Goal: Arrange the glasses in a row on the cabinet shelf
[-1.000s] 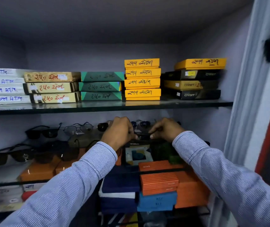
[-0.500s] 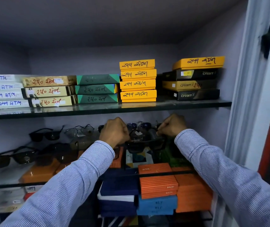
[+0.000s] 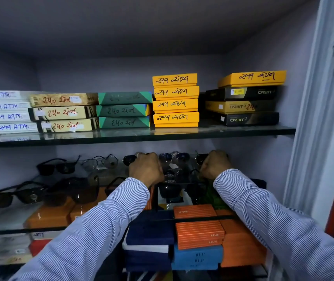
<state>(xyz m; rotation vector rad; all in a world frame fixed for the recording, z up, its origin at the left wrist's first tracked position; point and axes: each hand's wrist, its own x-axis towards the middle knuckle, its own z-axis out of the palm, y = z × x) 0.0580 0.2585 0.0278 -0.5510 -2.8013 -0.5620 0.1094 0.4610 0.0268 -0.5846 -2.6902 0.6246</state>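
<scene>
The middle glass shelf (image 3: 10, 218) has open room at its front left, at 8 o'clock, where the glass is bare. Sunglasses (image 3: 20, 194) and more pairs behind crowd 9 to 12 o'clock. The upper shelf (image 3: 137, 136) hangs low above (little headroom), and the cabinet frame (image 3: 304, 138) closes 3 o'clock.

- The shelf (image 3: 243, 133) under the boxes is glossy glass and mirrors them.
- The yellow boxes (image 3: 175, 100) on that shelf are matt card, inked by hand.
- Below the shelf, the sunglasses (image 3: 10, 196) look like shiny dark plastic.
- The sleeve (image 3: 93, 230) is finely striped woven cloth.
</scene>
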